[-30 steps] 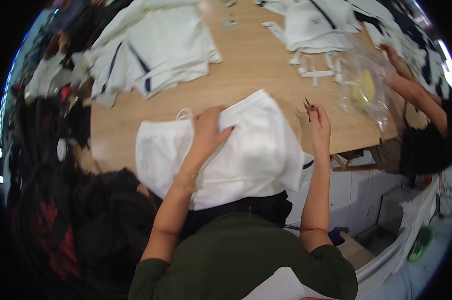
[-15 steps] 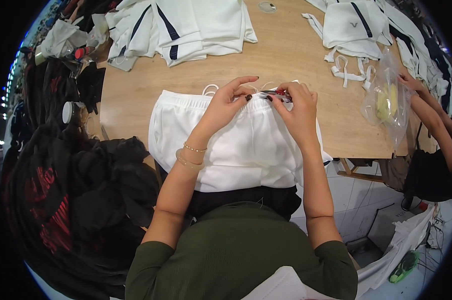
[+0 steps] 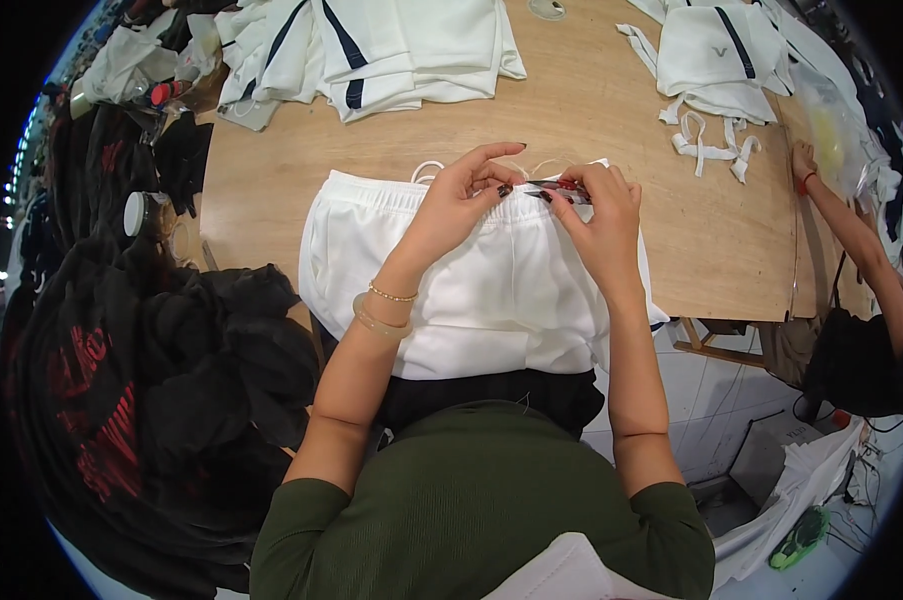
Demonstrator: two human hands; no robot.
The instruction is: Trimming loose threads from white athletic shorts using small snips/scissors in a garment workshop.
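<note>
White trousers or shorts [image 3: 471, 290] with a gathered elastic waistband lie over the table's near edge and my lap. My left hand [image 3: 466, 190] pinches at the waistband near its middle; what sits between thumb and finger is too small to make out. In my right hand [image 3: 603, 205] is a pair of small red-handled thread snips [image 3: 569, 187], their blades pointing left toward the left fingertips. A white drawstring [image 3: 428, 168] loops out above the waistband, and thin loose threads curl beyond the snips.
Folded white garments with navy stripes [image 3: 421, 50] lie at the far left of the wooden table [image 3: 351, 140]. More white garments [image 3: 716, 60] with ties are at the far right. Dark clothes [image 3: 171, 390] heap at my left. A co-worker's arm [image 3: 856, 225] reaches in from the right.
The co-worker's hand and the clear plastic bag have moved away toward the right edge. My hands keep nearly the same pose at the waistband; the whole view has shifted slightly.
</note>
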